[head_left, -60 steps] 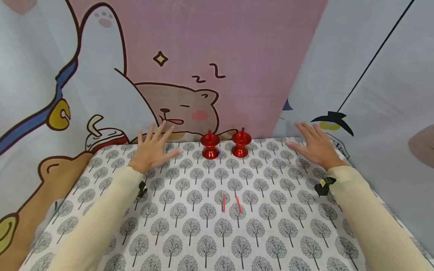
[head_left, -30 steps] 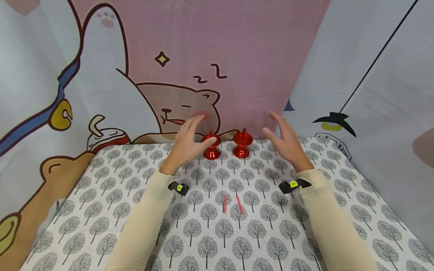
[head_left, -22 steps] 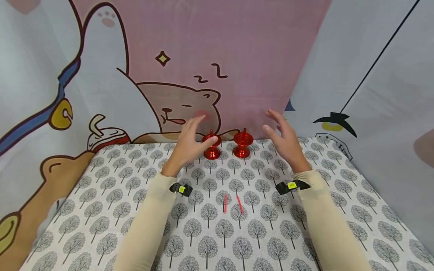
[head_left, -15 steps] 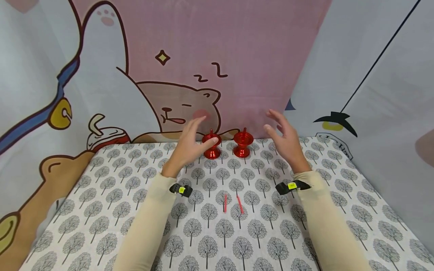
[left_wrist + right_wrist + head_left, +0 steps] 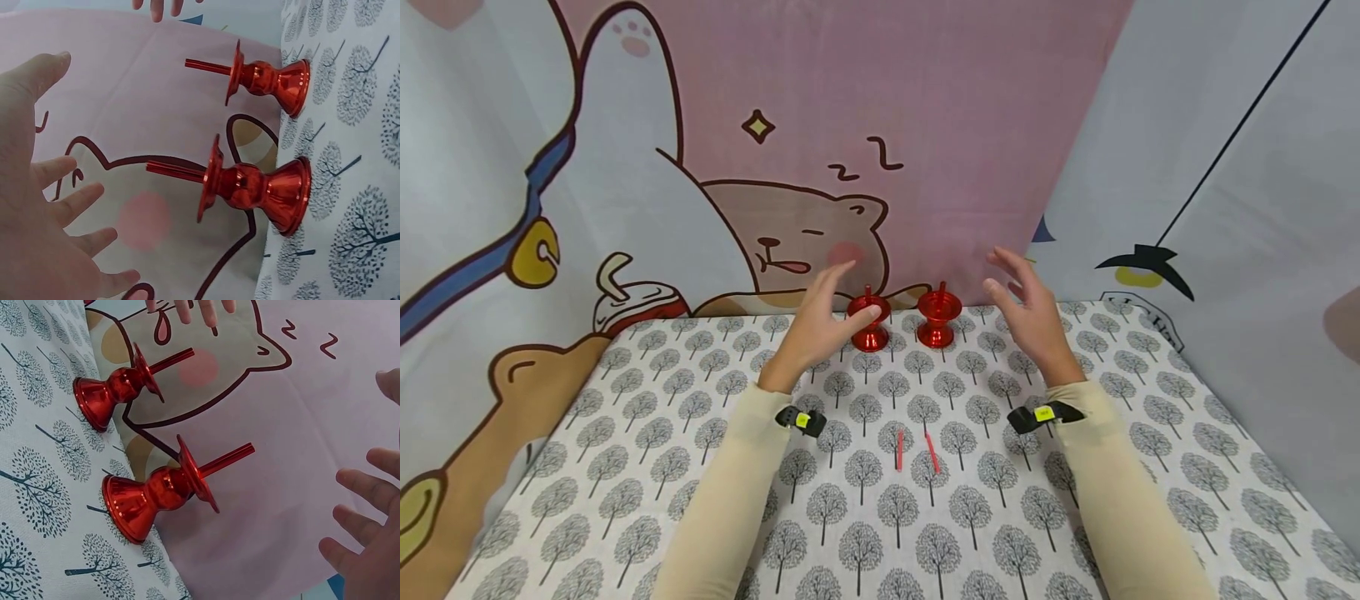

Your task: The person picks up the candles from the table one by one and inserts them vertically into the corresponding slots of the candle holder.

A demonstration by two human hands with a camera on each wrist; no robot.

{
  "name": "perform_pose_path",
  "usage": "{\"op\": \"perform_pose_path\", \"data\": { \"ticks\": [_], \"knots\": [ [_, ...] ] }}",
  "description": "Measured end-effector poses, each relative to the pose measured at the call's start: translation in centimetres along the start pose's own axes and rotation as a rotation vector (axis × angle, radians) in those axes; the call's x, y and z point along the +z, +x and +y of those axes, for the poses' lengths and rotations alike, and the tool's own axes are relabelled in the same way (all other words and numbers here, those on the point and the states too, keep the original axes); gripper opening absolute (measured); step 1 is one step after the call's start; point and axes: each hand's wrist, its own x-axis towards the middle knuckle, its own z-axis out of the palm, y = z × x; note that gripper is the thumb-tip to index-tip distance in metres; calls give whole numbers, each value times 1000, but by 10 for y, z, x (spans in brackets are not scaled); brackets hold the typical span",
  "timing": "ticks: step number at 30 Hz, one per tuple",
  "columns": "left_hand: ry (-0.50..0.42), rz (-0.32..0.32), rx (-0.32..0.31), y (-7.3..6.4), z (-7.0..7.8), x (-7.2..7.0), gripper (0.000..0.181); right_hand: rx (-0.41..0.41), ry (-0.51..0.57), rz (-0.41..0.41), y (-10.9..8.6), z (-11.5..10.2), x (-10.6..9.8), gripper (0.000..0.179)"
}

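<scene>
Two shiny red metal candle holders stand upright near the back edge of the table. My left hand (image 5: pixel 820 323) is held in the air, fingers relaxed, and its thumb overlaps the left candle holder (image 5: pixel 870 338) in the head view. The left wrist view shows that hand (image 5: pixel 31 212) apart from the holder (image 5: pixel 240 187), fingers spread. To the right of the right candle holder (image 5: pixel 937 323), my right hand (image 5: pixel 1036 321) hovers with loosely bent fingers and nothing in them. Two thin red sticks (image 5: pixel 900 451) lie side by side nearer the front, the right one (image 5: pixel 932 454) slightly slanted.
A white cloth printed with grey trees (image 5: pixel 760 517) covers the table. Behind it hangs a curtain with a cartoon bear (image 5: pixel 820 233) on pink. A pale grey curtain (image 5: pixel 1240 208) borders the right side. Black straps (image 5: pixel 801 420) sit on both wrists.
Both hands have come inward from wide apart toward the candle holders, their fingers less spread than two seconds ago. Over the last half second they have stayed almost still. Holders and sticks are unmoved.
</scene>
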Motion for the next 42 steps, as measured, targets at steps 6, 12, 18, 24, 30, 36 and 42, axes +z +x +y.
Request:
{"op": "perform_pose_path", "data": {
  "ticks": [6, 12, 18, 24, 30, 36, 42],
  "knots": [
    [-22, -13, -30, 0, -8, 4, 89, 18, 25, -3, 0, 4, 1, 57],
    [-41, -27, -68, 2, -18, 6, 89, 38, 54, -13, 0, 8, 2, 57],
    [-41, -39, -98, 1, -25, 9, 91, 90, 75, -28, -2, 13, 2, 57],
    [-50, -49, -114, 4, -31, 16, 92, 81, 77, -38, -3, 15, 3, 59],
    [-53, -51, -136, 3, -37, 18, 92, 92, 65, -61, -1, 17, 5, 59],
    [-58, -47, -139, 3, -37, 17, 92, 96, 57, -74, 0, 25, 7, 61],
    [-57, -51, -124, 5, -37, 20, 91, 103, 45, -73, -3, 31, 9, 62]
  ]
}}
